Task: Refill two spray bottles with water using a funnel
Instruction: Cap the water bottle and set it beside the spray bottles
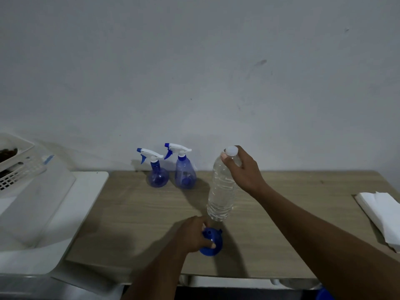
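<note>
The right hand (243,171) grips the bottle (220,191) high up, with fingers and thumb curled round its shoulder just under the white cap (231,150), which is on. The bottle is clear plastic and looks nearly full of water. It leans a little, top to the right, and whether its base rests on the table (138,213) or hangs just above it cannot be told.

The left hand (192,233) is closed on the funnel (211,244) — blue, low over the near part of the table, just in front of the bottle's base. The fingers wrap over the funnel's left side, and one fingertip shows on its rim.

At the far edge, by the wall (194,72), stand the two sprayers, upright and side by side, well apart from both hands. The left sprayer (158,173) has a round body and the right sprayer (185,172) a taller one. Both are see-through blue, with white trigger heads screwed on and blue nozzles pointing left. How much they hold cannot be told.

A stack of white tissues (381,213) lies on the table's right end. Off the left end a white slotted basket (15,163) sits on a white unit — something dark lies inside it.
</note>
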